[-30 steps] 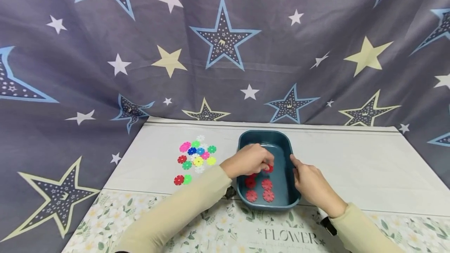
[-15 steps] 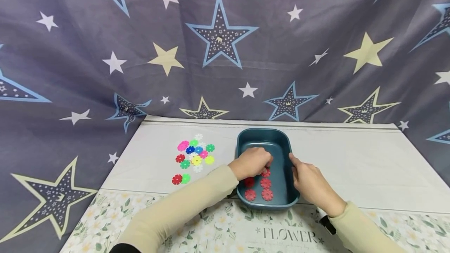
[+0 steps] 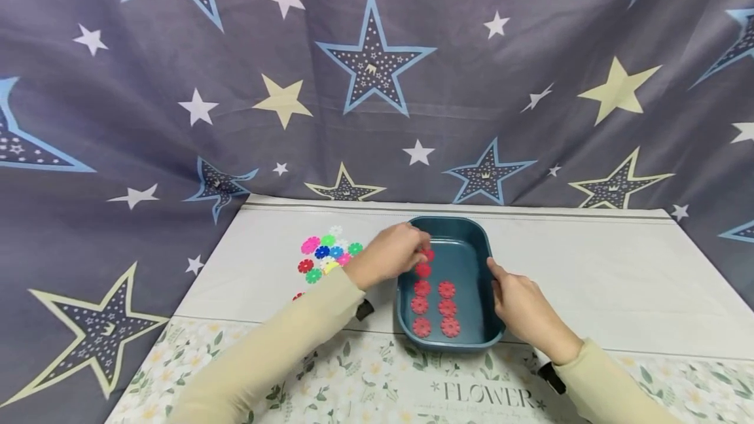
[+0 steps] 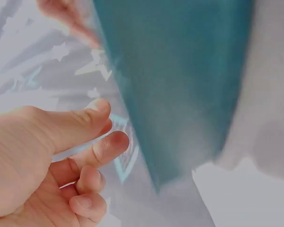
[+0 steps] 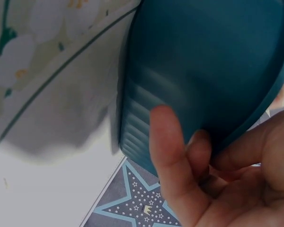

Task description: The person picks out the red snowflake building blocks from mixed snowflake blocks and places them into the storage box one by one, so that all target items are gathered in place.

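In the head view a deep teal tray [image 3: 462,267] holds red snowflake discs, flat notched plastic pieces, in two columns. The left column runs up toward the far end; the shorter one, with its upper disc [image 3: 446,290], lies beside it. My left hand [image 3: 389,254] hangs over the tray's left rim, its fingertips overlapping the farthest red disc [image 3: 429,255]. The left wrist view shows its thumb and fingers [image 4: 116,142] loosely bent, nothing between them. On the opposite side my right hand [image 3: 524,303] grips the tray's rim, fingers [image 5: 168,137] against the outer wall.
Left of the tray lies a loose cluster of snowflake discs in several colours, including a blue disc [image 3: 322,252] and a pink disc [image 3: 310,245]; my left sleeve [image 3: 294,332] covers part of it. A star-patterned curtain [image 3: 377,142] hangs behind the table [image 3: 589,267].
The left hand has let go of a red disc at the top of the right column, then moved left and away to the tray's left rim. The right hand keeps its grip.
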Available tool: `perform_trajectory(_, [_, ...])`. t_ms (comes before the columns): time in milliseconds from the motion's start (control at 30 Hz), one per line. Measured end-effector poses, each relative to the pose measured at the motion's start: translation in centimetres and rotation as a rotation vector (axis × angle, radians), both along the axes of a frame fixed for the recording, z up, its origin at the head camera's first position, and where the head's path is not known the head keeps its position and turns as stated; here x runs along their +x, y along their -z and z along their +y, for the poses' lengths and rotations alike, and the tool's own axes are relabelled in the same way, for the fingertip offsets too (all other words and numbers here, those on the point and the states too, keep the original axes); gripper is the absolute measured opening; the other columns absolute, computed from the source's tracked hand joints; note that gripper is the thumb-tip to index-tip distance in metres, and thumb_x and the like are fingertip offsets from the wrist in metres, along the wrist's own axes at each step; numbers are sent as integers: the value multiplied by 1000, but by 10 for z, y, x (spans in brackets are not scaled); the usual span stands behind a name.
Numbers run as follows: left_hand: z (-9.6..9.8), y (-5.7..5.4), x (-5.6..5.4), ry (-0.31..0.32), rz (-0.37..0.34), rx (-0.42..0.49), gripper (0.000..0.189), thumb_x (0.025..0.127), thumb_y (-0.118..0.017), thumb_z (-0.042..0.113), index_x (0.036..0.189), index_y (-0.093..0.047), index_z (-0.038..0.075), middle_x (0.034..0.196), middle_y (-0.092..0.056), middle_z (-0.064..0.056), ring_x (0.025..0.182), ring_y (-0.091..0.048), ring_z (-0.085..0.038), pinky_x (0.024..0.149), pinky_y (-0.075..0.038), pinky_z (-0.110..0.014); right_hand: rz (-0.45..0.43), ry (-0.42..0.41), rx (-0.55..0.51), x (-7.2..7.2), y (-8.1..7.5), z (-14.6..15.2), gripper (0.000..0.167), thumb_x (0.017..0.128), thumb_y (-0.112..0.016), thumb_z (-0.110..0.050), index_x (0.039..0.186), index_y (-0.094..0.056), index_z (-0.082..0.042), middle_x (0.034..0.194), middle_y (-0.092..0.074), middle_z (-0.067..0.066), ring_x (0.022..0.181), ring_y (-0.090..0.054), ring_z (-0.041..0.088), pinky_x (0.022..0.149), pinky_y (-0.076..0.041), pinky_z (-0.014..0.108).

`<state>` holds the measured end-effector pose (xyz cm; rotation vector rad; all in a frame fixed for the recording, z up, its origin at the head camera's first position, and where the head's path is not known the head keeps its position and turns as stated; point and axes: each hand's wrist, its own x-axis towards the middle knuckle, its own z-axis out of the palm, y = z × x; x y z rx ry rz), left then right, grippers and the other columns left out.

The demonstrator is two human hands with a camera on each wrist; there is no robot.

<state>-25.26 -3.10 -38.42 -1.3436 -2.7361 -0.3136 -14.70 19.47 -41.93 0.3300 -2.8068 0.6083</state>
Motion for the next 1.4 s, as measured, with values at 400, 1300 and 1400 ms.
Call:
perform_trajectory(400, [-87, -6, 12, -69, -65, 80, 11, 84, -73, 17, 92, -69, 10, 80, -63, 3, 78, -58, -17, 70, -45, -29, -54, 1, -16, 3, 2, 2, 42, 88, -54, 5, 128, -49, 14, 110, -60, 31, 82, -64, 32, 64, -50, 43])
perform_trajectory(1300, [-206, 52, 34, -339, -318, 26, 25, 79, -78, 17, 98, -62, 13, 83, -52, 3, 73, -48, -14, 66, -41, -34, -51, 9, -2, 1, 2, 2, 42, 87, -52, 5, 129, -48, 12, 80, -65, 15, 56, -50, 14, 56, -44, 37])
perform_trajectory(1400, [-206, 54, 34, -320, -304, 39, 24, 78, -78, 14, 94, -59, 14, 81, -52, 4, 72, -47, -14, 65, -41, -33, -53, 5, -1, 0, 2, 0, 42, 87, -52, 5, 129, -48, 12, 80, -65, 16, 55, -49, 14, 55, -43, 36])
